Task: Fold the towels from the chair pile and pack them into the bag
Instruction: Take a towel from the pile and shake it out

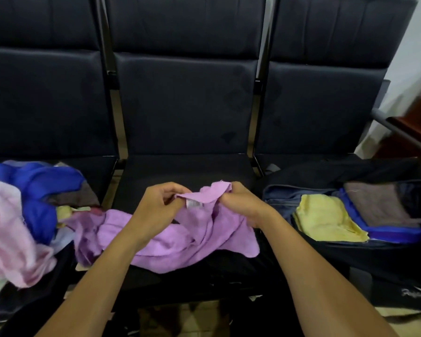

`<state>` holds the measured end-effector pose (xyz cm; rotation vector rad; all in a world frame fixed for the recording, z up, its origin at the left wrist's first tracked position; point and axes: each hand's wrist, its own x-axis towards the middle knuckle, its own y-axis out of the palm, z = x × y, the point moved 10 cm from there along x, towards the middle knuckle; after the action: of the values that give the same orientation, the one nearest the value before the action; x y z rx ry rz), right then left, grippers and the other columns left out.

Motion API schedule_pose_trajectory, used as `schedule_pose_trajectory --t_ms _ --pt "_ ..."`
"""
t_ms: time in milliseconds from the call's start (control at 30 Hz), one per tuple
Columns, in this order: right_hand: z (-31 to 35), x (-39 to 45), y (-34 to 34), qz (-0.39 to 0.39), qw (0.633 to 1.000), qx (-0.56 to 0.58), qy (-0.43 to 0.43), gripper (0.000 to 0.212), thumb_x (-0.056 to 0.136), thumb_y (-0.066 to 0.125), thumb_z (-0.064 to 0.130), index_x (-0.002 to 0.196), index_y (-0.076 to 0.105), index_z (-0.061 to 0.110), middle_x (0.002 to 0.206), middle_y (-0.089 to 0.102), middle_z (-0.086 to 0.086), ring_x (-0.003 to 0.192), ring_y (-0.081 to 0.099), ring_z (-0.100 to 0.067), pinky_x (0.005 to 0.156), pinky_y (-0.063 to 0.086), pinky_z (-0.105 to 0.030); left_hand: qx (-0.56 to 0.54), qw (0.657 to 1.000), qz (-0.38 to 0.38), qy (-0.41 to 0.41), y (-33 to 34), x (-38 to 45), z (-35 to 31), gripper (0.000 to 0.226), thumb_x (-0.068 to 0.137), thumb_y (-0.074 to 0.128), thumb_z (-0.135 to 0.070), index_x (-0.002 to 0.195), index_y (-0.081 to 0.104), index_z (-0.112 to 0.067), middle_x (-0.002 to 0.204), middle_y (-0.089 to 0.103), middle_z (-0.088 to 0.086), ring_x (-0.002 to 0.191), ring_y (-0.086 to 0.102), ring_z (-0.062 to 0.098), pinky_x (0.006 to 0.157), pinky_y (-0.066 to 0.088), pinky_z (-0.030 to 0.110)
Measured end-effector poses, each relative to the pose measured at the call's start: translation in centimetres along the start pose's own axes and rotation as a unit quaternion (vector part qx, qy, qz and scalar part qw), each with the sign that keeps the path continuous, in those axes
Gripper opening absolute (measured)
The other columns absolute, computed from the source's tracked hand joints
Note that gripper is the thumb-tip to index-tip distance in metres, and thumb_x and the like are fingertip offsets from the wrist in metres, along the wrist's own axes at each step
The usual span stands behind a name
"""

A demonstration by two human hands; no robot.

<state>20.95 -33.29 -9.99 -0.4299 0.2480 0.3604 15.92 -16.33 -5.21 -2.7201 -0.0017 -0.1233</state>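
Note:
A purple towel (180,239) lies crumpled across the middle seat. My left hand (156,205) and my right hand (241,203) both pinch its upper edge close together, near a small white label. On the left seat sits the pile of unfolded towels (29,205), with blue, pink and brown ones among them. On the right seat the dark bag (350,254) lies open, holding a folded yellow towel (326,220), a folded blue towel (396,233) and a folded brown towel (377,203).
Three dark padded chairs (187,105) stand in a row with metal bars between them. A brown wooden piece of furniture (418,132) stands at the far right against a white wall. Tiled floor shows below the seat edge.

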Motion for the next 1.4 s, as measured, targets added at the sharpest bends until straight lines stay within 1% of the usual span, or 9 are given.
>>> schedule_pose_trajectory --t_ms 133,233,400,633,700,833,1100,1233,1400 --pt "0.1 -1.1 -0.8 0.009 0.978 -0.207 -0.007 0.027 0.077 0.080 0.037 0.093 0.069 0.018 0.088 0.069 -0.001 0.087 0.068 -0.020 0.071 0.056 -0.032 0.052 0.998 -0.019 -0.034 -0.4 0.1 0.9 0.032 0.095 0.048 0.000 0.090 0.073 -0.019 0.087 0.071 -0.005 0.086 0.065 0.008 0.067 0.047 0.009" --pt "0.0 -1.4 -2.9 -0.075 0.899 -0.430 0.019 0.021 0.082 0.069 0.024 0.102 0.064 0.018 0.105 0.064 -0.007 0.102 0.065 -0.032 0.075 0.051 -0.036 0.139 0.990 -0.025 0.000 -0.8 -0.1 0.4 0.015 0.094 0.058 -0.012 0.088 0.069 -0.020 0.083 0.066 -0.009 0.078 0.059 0.006 0.070 0.043 0.017" --pt "3.7 -3.1 -5.9 -0.291 0.869 -0.397 -0.052 0.030 0.090 0.051 -0.002 0.113 0.062 0.014 0.116 0.055 -0.010 0.102 0.059 -0.035 0.072 0.043 -0.038 0.223 0.969 -0.038 0.094 -0.8 -0.7 -1.3 0.010 0.088 0.068 -0.015 0.078 0.068 -0.017 0.077 0.065 -0.005 0.072 0.059 0.007 0.064 0.039 0.014" --pt "0.7 -4.5 -6.1 -0.287 0.951 -0.113 -0.034 0.031 0.094 0.042 0.001 0.111 0.064 0.013 0.111 0.064 -0.009 0.104 0.060 -0.029 0.085 0.051 -0.042 0.223 0.968 -0.021 0.116 -3.1 -2.1 -1.9 0.037 0.086 0.073 -0.014 0.063 0.043 -0.016 0.057 0.041 -0.007 0.054 0.036 0.011 0.054 0.034 0.025" --pt "1.6 -5.9 -5.7 -0.284 0.955 -0.071 -0.049 0.025 0.097 0.040 0.005 0.109 0.061 0.013 0.107 0.063 -0.007 0.099 0.058 -0.025 0.081 0.047 -0.037 0.231 0.965 -0.011 0.124 -4.2 -2.6 -3.2 0.041 0.086 0.072 -0.016 0.061 0.041 -0.013 0.055 0.038 -0.006 0.054 0.031 0.011 0.054 0.034 0.033" --pt "6.8 -9.5 -7.0 -0.299 0.945 0.060 -0.120 0.020 0.095 0.045 0.005 0.096 0.065 0.011 0.093 0.066 -0.005 0.084 0.059 -0.018 0.064 0.044 -0.025 0.256 0.951 -0.022 0.175 -7.9 -4.0 -9.7 0.046 0.078 0.073 -0.021 0.053 0.034 -0.023 0.048 0.035 -0.008 0.047 0.032 0.008 0.048 0.027 0.020" --pt "23.5 -20.4 -10.7 -0.275 0.924 -0.094 -0.248 0.038 0.084 0.058 0.004 0.050 0.047 0.017 0.051 0.038 0.002 0.051 0.031 -0.009 0.045 0.028 -0.017 0.308 0.926 -0.086 0.202 -17.4 -9.7 -24.1 0.033 0.072 0.066 -0.021 0.049 0.044 -0.010 0.046 0.042 -0.004 0.046 0.035 0.006 0.045 0.030 0.020" --pt "30.2 -26.8 -10.8 -0.225 0.899 -0.250 -0.282 0.035 0.086 0.062 0.012 0.053 0.050 0.011 0.050 0.038 0.000 0.049 0.030 -0.011 0.047 0.030 -0.021 0.339 0.916 -0.093 0.194 -21.1 -12.8 -30.4 0.033 0.079 0.076 -0.009 0.053 0.059 -0.022 0.047 0.056 -0.015 0.048 0.052 0.001 0.047 0.037 0.016" --pt "36.0 -33.0 -12.1 -0.208 0.877 -0.334 -0.275 0.049 0.073 0.083 0.052 0.064 0.049 0.016 0.060 0.046 0.003 0.053 0.040 -0.013 0.050 0.033 -0.026 0.370 0.905 -0.106 0.178 -24.1 -15.0 -36.9 0.022 0.073 0.083 -0.019 0.059 0.066 -0.017 0.052 0.062 -0.010 0.051 0.059 0.003 0.049 0.047 0.022"
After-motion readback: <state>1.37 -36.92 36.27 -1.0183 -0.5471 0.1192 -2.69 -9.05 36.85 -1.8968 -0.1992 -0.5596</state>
